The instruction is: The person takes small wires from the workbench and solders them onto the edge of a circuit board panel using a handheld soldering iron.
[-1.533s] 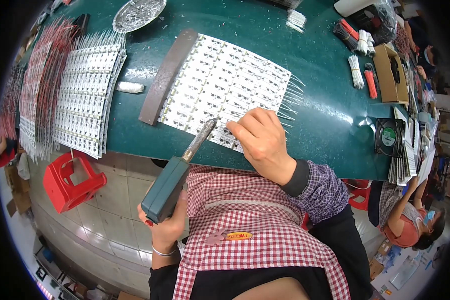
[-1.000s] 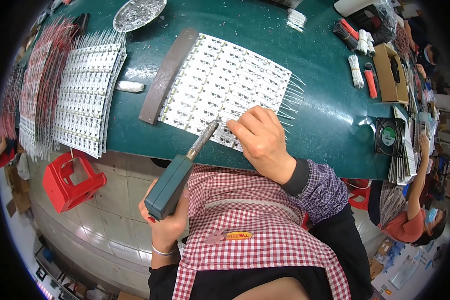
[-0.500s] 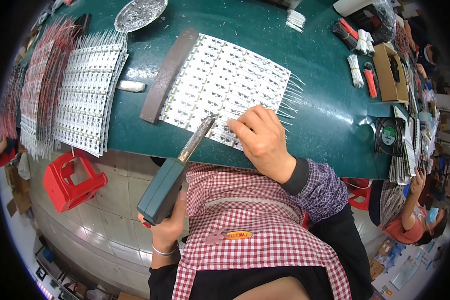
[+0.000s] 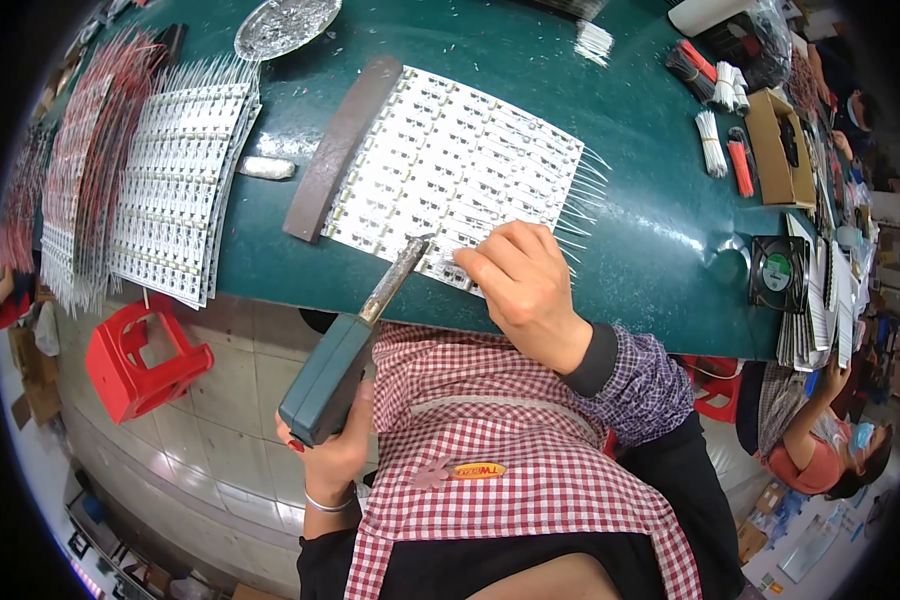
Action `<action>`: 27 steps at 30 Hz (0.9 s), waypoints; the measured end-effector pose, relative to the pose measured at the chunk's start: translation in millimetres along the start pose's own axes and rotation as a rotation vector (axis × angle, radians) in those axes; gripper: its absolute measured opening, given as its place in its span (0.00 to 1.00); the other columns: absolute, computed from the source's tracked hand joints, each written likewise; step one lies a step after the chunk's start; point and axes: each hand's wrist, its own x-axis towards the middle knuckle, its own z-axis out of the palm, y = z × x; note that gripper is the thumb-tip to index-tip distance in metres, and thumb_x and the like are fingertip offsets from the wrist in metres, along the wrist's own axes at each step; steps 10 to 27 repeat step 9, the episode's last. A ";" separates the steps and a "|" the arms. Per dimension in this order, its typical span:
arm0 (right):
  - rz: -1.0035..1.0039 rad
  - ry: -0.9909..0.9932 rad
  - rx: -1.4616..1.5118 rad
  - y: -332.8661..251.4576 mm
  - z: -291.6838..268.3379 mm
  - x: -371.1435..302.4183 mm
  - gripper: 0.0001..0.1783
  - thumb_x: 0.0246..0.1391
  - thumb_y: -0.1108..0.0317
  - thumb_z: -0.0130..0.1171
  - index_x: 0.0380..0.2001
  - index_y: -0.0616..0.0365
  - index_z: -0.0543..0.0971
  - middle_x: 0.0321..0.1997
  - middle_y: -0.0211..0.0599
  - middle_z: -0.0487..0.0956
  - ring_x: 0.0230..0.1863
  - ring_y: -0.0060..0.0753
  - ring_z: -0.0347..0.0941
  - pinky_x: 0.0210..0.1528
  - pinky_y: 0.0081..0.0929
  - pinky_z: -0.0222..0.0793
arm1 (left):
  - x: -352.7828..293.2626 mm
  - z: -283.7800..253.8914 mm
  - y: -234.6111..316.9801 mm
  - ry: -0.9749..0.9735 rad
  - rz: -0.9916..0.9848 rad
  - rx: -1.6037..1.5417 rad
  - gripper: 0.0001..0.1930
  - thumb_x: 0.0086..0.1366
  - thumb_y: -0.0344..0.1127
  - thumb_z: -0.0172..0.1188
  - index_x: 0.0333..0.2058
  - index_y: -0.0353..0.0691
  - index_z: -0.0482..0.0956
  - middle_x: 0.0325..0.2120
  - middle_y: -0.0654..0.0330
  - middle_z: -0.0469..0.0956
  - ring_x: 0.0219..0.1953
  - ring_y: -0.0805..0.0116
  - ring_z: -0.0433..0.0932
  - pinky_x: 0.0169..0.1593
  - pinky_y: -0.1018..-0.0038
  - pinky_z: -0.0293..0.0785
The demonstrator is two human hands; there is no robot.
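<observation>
My left hand (image 4: 335,445) is wrapped round the dark green handle of a soldering iron (image 4: 327,375). The iron's metal barrel slants up to the right, and its tip is over the near edge of a white circuit board panel (image 4: 420,150) with rows of small parts. Just right of the tip, my right hand (image 4: 525,290) is closed in a pinch low over the panel; what its fingertips hold is too small to make out. Thin white wires (image 4: 585,200) stick out past the panel's right edge. A brown bar (image 4: 340,150) lies along its left edge.
Stacks of wired panels, with white wires (image 4: 180,190) and red wires (image 4: 85,180), stand at the left. A metal dish (image 4: 285,30) sits at the far edge. Wire bundles (image 4: 710,143), an open carton (image 4: 782,150) and a fan (image 4: 778,272) are at right. A red stool (image 4: 145,360) stands below left; a co-worker (image 4: 820,450) is at right.
The iron's tip has dipped very slightly, and my right hand is a touch lower, still pinched beside it. The co-worker at the right has shifted a little.
</observation>
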 end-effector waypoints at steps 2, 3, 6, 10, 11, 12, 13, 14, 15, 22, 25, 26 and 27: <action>0.012 0.007 0.011 0.6 2.5 -0.4 0.16 0.40 0.78 0.62 0.37 0.57 0.80 0.29 0.31 0.73 0.37 0.36 0.73 0.43 0.34 0.67 | -0.9 -1.5 -0.4 -0.010 -0.011 0.003 0.11 0.51 0.24 0.71 0.35 0.29 0.83 0.27 0.55 0.83 0.25 0.69 0.82 0.29 0.76 0.75; 0.011 0.008 0.014 1.1 3.4 -0.2 0.16 0.40 0.78 0.62 0.37 0.57 0.80 0.29 0.31 0.73 0.37 0.35 0.73 0.42 0.34 0.66 | -1.2 -2.1 -0.1 -0.021 -0.022 0.005 0.11 0.51 0.23 0.71 0.35 0.29 0.83 0.27 0.55 0.83 0.25 0.68 0.82 0.30 0.76 0.75; 0.013 0.008 0.021 1.4 4.2 -0.9 0.16 0.41 0.78 0.63 0.37 0.56 0.80 0.30 0.30 0.73 0.37 0.35 0.72 0.41 0.33 0.66 | 1.7 -1.4 1.5 -0.043 -0.052 -0.024 0.11 0.51 0.24 0.71 0.35 0.30 0.83 0.29 0.54 0.84 0.26 0.66 0.83 0.32 0.76 0.77; 0.030 -0.008 0.022 1.7 4.1 -2.4 0.16 0.41 0.78 0.63 0.37 0.56 0.80 0.30 0.30 0.74 0.37 0.35 0.73 0.42 0.33 0.67 | 0.6 0.1 -2.4 -0.040 -0.063 -0.063 0.11 0.52 0.24 0.70 0.36 0.30 0.83 0.29 0.53 0.84 0.26 0.64 0.83 0.32 0.77 0.77; 0.030 -0.008 0.022 1.7 4.1 -2.4 0.16 0.41 0.78 0.63 0.37 0.56 0.80 0.30 0.30 0.74 0.37 0.35 0.73 0.42 0.33 0.67 | 0.6 0.1 -2.4 -0.040 -0.063 -0.063 0.11 0.52 0.24 0.70 0.36 0.30 0.83 0.29 0.53 0.84 0.26 0.64 0.83 0.32 0.77 0.77; 0.030 -0.008 0.022 1.7 4.1 -2.4 0.16 0.41 0.78 0.63 0.37 0.56 0.80 0.30 0.30 0.74 0.37 0.35 0.73 0.42 0.33 0.67 | 0.6 0.1 -2.4 -0.040 -0.063 -0.063 0.11 0.52 0.24 0.70 0.36 0.30 0.83 0.29 0.53 0.84 0.26 0.64 0.83 0.32 0.77 0.77; 0.030 -0.008 0.022 1.7 4.1 -2.4 0.16 0.41 0.78 0.63 0.37 0.56 0.80 0.30 0.30 0.74 0.37 0.35 0.73 0.42 0.33 0.67 | 0.6 0.1 -2.4 -0.040 -0.063 -0.063 0.11 0.52 0.24 0.70 0.36 0.30 0.83 0.29 0.53 0.84 0.26 0.64 0.83 0.32 0.77 0.77; 0.030 -0.008 0.022 1.7 4.1 -2.4 0.16 0.41 0.78 0.63 0.37 0.56 0.80 0.30 0.30 0.74 0.37 0.35 0.73 0.42 0.33 0.67 | 0.6 0.1 -2.4 -0.040 -0.063 -0.063 0.11 0.52 0.24 0.70 0.36 0.30 0.83 0.29 0.53 0.84 0.26 0.64 0.83 0.32 0.77 0.77; 0.030 -0.008 0.022 1.7 4.1 -2.4 0.16 0.41 0.78 0.63 0.37 0.56 0.80 0.30 0.30 0.74 0.37 0.35 0.73 0.42 0.33 0.67 | 0.6 0.1 -2.4 -0.040 -0.063 -0.063 0.11 0.52 0.24 0.70 0.36 0.30 0.83 0.29 0.53 0.84 0.26 0.64 0.83 0.32 0.77 0.77; 0.030 -0.008 0.022 1.7 4.1 -2.4 0.16 0.41 0.78 0.63 0.37 0.56 0.80 0.30 0.30 0.74 0.37 0.35 0.73 0.42 0.33 0.67 | 0.6 0.1 -2.4 -0.040 -0.063 -0.063 0.11 0.52 0.24 0.70 0.36 0.30 0.83 0.29 0.53 0.84 0.26 0.64 0.83 0.32 0.77 0.77; 0.030 -0.008 0.022 1.7 4.1 -2.4 0.16 0.41 0.78 0.63 0.37 0.56 0.80 0.30 0.30 0.74 0.37 0.35 0.73 0.42 0.33 0.67 | 0.6 0.1 -2.4 -0.040 -0.063 -0.063 0.11 0.52 0.24 0.70 0.36 0.30 0.83 0.29 0.53 0.84 0.26 0.64 0.83 0.32 0.77 0.77; 0.030 -0.008 0.022 1.7 4.1 -2.4 0.16 0.41 0.78 0.63 0.37 0.56 0.80 0.30 0.30 0.74 0.37 0.35 0.73 0.42 0.33 0.67 | 0.6 0.1 -2.4 -0.040 -0.063 -0.063 0.11 0.52 0.24 0.70 0.36 0.30 0.83 0.29 0.53 0.84 0.26 0.64 0.83 0.32 0.77 0.77; 0.030 -0.008 0.022 1.7 4.1 -2.4 0.16 0.41 0.78 0.63 0.37 0.56 0.80 0.30 0.30 0.74 0.37 0.35 0.73 0.42 0.33 0.67 | 0.6 0.1 -2.4 -0.040 -0.063 -0.063 0.11 0.52 0.24 0.70 0.36 0.30 0.83 0.29 0.53 0.84 0.26 0.64 0.83 0.32 0.77 0.77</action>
